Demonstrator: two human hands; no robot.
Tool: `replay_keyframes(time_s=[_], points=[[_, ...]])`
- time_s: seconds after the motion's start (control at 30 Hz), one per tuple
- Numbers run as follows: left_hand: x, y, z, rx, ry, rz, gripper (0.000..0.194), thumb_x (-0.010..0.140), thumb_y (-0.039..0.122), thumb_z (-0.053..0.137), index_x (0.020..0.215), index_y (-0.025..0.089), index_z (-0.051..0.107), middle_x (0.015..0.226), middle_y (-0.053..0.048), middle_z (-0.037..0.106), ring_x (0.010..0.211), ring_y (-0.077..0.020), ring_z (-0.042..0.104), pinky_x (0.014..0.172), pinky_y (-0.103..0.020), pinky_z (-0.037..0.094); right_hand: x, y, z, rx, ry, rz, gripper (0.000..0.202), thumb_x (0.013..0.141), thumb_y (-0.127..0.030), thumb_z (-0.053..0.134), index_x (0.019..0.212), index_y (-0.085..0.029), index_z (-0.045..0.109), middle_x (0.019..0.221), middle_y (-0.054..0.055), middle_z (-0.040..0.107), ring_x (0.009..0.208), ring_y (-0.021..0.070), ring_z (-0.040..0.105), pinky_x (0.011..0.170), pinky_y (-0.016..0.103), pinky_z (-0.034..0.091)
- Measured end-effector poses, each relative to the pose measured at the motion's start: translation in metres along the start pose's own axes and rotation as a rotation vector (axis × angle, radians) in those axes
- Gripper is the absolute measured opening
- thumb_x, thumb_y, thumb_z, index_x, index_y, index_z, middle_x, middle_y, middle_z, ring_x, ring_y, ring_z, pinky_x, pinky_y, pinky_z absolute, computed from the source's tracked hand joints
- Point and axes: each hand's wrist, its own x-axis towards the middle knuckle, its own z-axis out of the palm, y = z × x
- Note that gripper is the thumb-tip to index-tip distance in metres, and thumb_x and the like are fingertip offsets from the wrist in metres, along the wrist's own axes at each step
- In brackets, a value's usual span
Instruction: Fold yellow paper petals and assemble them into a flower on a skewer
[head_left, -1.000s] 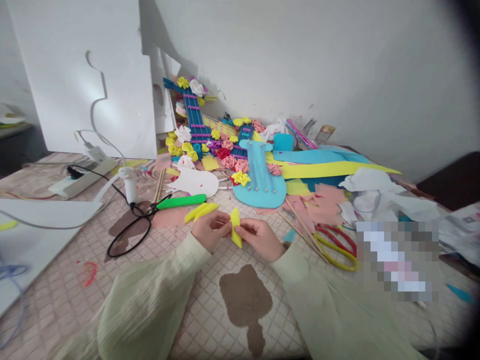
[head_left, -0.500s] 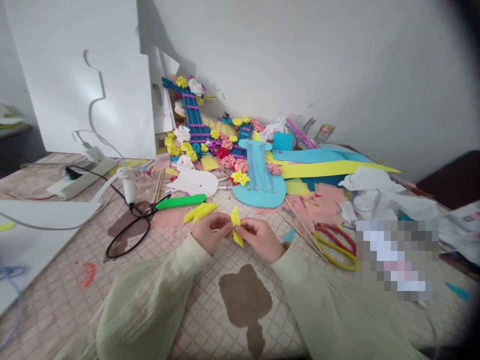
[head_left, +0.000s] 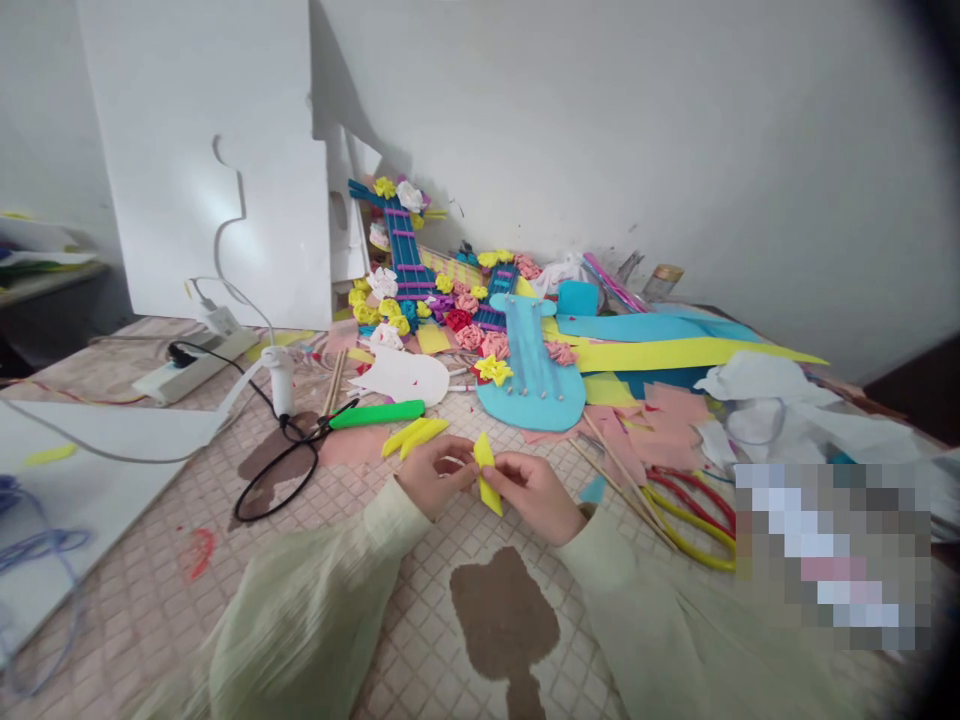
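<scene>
A narrow strip of folded yellow paper (head_left: 488,478) stands upright between my hands, its ends pointed. My left hand (head_left: 435,476) pinches its left side with thumb and fingertips. From the other side, my right hand (head_left: 534,492) presses its thumb and index finger on the same paper. Just beyond my left hand lie more yellow folded paper pieces (head_left: 415,437) on the tabletop. A light blue guitar-shaped cutout (head_left: 531,385) with strings rests past my hands, and a yellow paper flower (head_left: 493,370) sits on its left edge.
Scissors with red and yellow handles (head_left: 694,530) and thin sticks lie at right. A hot glue gun (head_left: 281,385), a green-handled cutter (head_left: 379,413) and a power strip (head_left: 187,368) are at left. Paper flowers (head_left: 465,320) and a white board (head_left: 217,170) stand behind.
The view has shifted, so the whole scene sits slightly lower and further right. Both hands still pinch the yellow paper in nearly the same pose.
</scene>
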Motion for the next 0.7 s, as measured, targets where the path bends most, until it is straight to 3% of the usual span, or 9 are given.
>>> replay_keyframes(time_s=[0.13, 0.3, 0.43, 0.6, 0.7], points=[[-0.001, 0.001, 0.004, -0.077, -0.036, -0.096, 0.034, 0.059, 0.04, 0.063, 0.079, 0.013, 0.059, 0.066, -0.001, 0.059, 0.054, -0.0098, 0.056, 0.053, -0.024, 0.049, -0.001, -0.004, 0.002, 0.081, 0.004, 0.014, 0.02, 0.07, -0.035, 0.058, 0.066, -0.015, 0.059, 0.06, -0.001, 0.056, 0.055, 0.0102, 0.049, 0.052, 0.022, 0.039], [0.0, 0.0, 0.003, 0.013, -0.002, -0.014, 0.027, 0.058, 0.039, 0.062, 0.063, 0.012, 0.059, 0.043, 0.006, 0.046, 0.037, -0.0041, 0.039, 0.037, -0.015, 0.031, 0.002, -0.003, -0.001, 0.35, 0.087, 0.132, 0.016, 0.059, -0.028, 0.069, 0.06, -0.014, 0.061, 0.056, -0.001, 0.057, 0.053, 0.0099, 0.05, 0.051, 0.022, 0.039], [0.004, -0.001, 0.0, 0.041, 0.042, 0.0, 0.027, 0.06, 0.04, 0.059, 0.06, 0.014, 0.056, 0.04, 0.007, 0.043, 0.038, -0.0051, 0.038, 0.039, -0.016, 0.03, 0.016, 0.002, -0.021, 0.538, 0.27, 0.2, 0.012, 0.072, -0.027, 0.057, 0.074, -0.015, 0.059, 0.078, 0.004, 0.063, 0.067, 0.0122, 0.059, 0.06, 0.024, 0.047], [0.003, -0.002, 0.007, 0.055, -0.002, 0.011, 0.028, 0.058, 0.041, 0.058, 0.055, 0.014, 0.055, 0.041, 0.005, 0.043, 0.04, -0.0064, 0.038, 0.041, -0.018, 0.03, 0.033, 0.004, -0.038, 0.747, 0.37, 0.221, 0.022, 0.082, -0.016, 0.034, 0.072, -0.014, 0.053, 0.078, 0.009, 0.063, 0.081, 0.0129, 0.061, 0.07, 0.026, 0.051], [0.003, -0.005, 0.011, 0.068, -0.024, 0.012, 0.029, 0.057, 0.042, 0.056, 0.055, 0.013, 0.054, 0.041, 0.005, 0.043, 0.041, -0.0068, 0.038, 0.042, -0.019, 0.029, 0.039, 0.001, -0.041, 0.808, 0.398, 0.183, 0.022, 0.083, -0.015, 0.032, 0.074, -0.015, 0.052, 0.081, 0.007, 0.063, 0.082, 0.0113, 0.06, 0.069, 0.024, 0.052]])
